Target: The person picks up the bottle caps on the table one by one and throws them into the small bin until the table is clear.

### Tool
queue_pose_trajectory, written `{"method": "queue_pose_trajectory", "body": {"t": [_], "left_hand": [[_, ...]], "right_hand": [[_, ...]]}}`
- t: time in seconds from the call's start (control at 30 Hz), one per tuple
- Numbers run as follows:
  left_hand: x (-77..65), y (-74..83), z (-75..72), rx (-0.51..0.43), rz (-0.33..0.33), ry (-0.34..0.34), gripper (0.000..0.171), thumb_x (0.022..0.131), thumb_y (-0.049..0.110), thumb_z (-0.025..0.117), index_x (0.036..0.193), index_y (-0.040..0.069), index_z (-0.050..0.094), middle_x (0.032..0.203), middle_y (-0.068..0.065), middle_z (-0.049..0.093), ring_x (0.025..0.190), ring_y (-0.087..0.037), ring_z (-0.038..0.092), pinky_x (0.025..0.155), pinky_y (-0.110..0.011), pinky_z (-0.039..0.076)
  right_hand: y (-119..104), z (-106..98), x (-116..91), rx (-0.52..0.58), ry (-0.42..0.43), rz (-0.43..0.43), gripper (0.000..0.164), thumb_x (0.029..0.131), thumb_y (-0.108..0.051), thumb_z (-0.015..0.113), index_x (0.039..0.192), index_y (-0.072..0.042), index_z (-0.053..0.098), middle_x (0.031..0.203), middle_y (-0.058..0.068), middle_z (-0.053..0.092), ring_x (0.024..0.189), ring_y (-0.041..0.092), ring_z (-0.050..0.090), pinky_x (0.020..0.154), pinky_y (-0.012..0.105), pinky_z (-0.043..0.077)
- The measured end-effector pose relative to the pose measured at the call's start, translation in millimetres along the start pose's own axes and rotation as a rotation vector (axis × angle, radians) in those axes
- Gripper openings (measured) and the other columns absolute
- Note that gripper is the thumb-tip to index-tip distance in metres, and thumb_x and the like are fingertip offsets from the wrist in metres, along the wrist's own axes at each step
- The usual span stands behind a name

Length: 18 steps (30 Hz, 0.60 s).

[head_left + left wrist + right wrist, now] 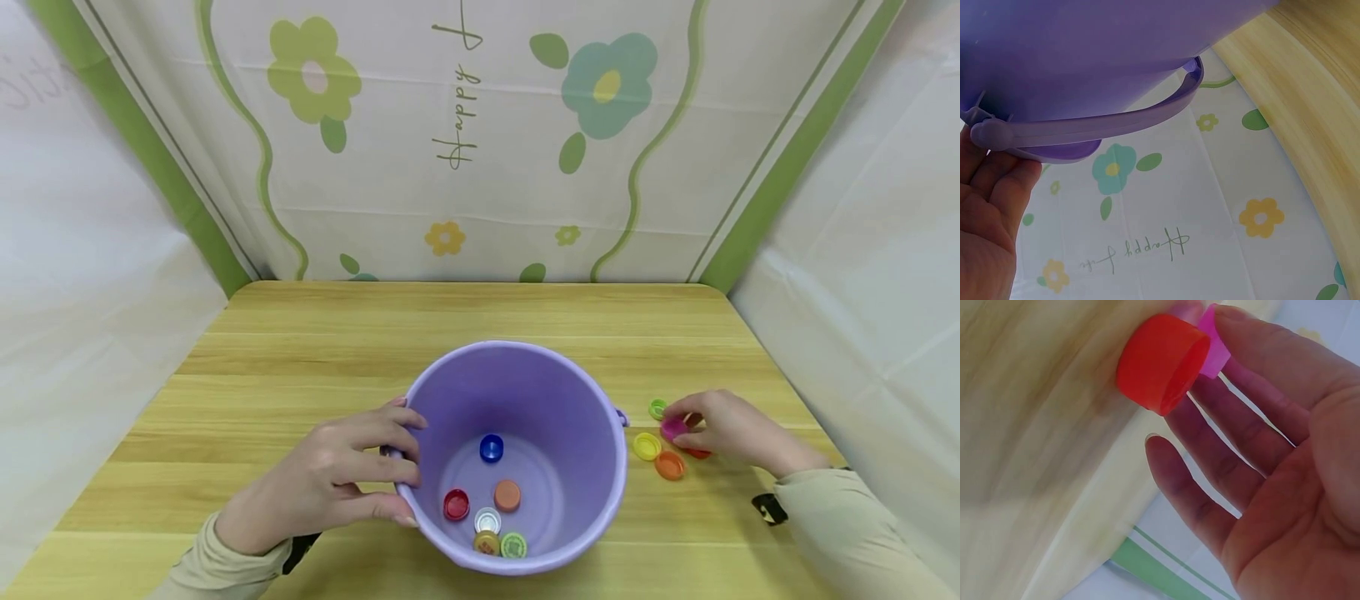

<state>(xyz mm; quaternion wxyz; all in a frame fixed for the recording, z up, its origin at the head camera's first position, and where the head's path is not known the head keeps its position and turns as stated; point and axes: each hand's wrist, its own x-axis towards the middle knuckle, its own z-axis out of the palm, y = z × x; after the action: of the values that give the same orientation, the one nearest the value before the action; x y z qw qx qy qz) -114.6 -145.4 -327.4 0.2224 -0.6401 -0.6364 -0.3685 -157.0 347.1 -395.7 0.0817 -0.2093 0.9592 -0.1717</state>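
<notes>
A purple bucket [510, 358] stands on the table with its mouth facing up. My left hand [337, 471] grips its left rim, fingers reaching over the edge; the left wrist view shows the bucket's handle [1104, 125] beside those fingers. Inside lie several bottle caps, among them a blue cap [491, 448], a dark red cap [456, 504] and a silver cap [487, 522]. To the bucket's right, my right hand [723, 425] pinches a magenta cap [672, 429] between thumb and fingers. A red cap [1160, 362] sits close by it, partly hidden under the hand in the head view.
Near the right hand lie a yellow cap [647, 446], an orange cap [670, 465] and a green cap [657, 408]. The wooden table [337, 333] is bounded at the back by a flowered curtain [495, 200], with white sheets at both sides.
</notes>
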Motion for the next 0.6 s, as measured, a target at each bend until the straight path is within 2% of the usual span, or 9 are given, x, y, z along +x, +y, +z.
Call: {"method": "queue_pose_trajectory", "body": {"t": [0.2, 0.37, 0.6], "left_hand": [[-0.1, 0.2, -0.3, 0.007, -0.001, -0.002, 0.024, 0.089, 0.031, 0.074, 0.093, 0.007, 0.07, 0.098, -0.007, 0.064, 0.106, -0.035, 0.061, 0.112, -0.046, 0.039], [-0.7, 1.0, 0.3, 0.01, -0.007, 0.002, 0.024, 0.089, 0.032, 0.073, 0.093, 0.008, 0.07, 0.098, -0.007, 0.064, 0.106, -0.034, 0.061, 0.112, -0.045, 0.038], [-0.6, 0.5, 0.4, 0.008, -0.002, 0.005, 0.024, 0.089, 0.031, 0.073, 0.093, 0.007, 0.07, 0.098, -0.007, 0.064, 0.105, -0.034, 0.061, 0.112, -0.045, 0.038]], "right_hand": [[-1, 0, 0, -0.001, 0.002, 0.006, 0.028, 0.078, -0.022, 0.086, 0.101, -0.011, 0.074, 0.09, -0.007, 0.067, 0.079, 0.011, 0.06, 0.068, 0.032, 0.056], [-2, -2, 0, 0.02, -0.001, 0.014, 0.029, 0.077, -0.022, 0.086, 0.1, -0.011, 0.073, 0.09, -0.006, 0.068, 0.08, 0.013, 0.062, 0.069, 0.034, 0.058], [-5, -13, -1, -0.029, 0.06, -0.004, 0.029, 0.076, -0.025, 0.087, 0.099, -0.014, 0.072, 0.091, -0.008, 0.068, 0.083, 0.016, 0.065, 0.069, 0.032, 0.056]]}}
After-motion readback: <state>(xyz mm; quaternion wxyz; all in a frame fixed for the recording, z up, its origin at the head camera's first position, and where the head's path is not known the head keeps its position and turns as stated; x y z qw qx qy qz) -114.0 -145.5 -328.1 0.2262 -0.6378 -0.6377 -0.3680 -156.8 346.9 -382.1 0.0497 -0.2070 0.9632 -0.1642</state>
